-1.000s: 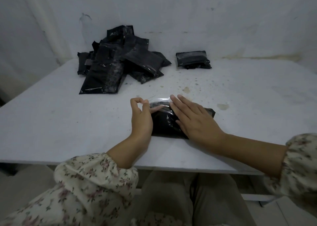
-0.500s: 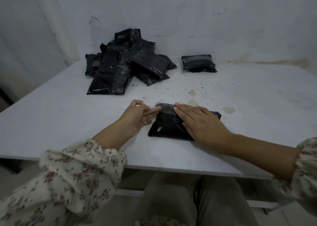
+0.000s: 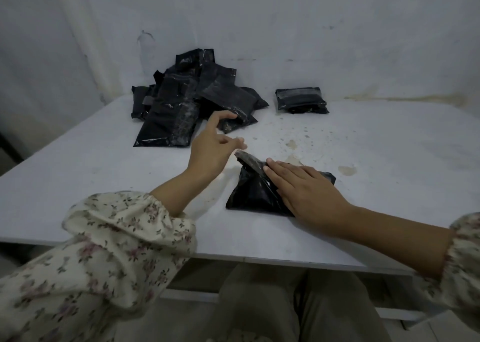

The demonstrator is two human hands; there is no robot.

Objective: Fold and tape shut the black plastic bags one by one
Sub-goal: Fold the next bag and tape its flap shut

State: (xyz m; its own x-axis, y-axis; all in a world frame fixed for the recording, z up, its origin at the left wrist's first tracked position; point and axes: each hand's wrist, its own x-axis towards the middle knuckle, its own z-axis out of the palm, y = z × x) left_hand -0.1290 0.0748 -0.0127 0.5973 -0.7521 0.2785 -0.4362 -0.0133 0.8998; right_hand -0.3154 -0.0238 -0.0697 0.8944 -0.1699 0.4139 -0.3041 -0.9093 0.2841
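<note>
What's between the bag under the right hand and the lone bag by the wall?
Only bare, stained table between the held bag and the lone bag, in the head view.

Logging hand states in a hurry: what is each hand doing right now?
Left hand: open, fingers loose, nothing visibly held.
Right hand: open, flat, pressing on the folded black bag.

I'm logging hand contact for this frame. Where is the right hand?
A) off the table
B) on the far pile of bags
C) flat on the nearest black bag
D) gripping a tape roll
C: the right hand lies flat, fingers straight, on the nearest black bag.
</note>
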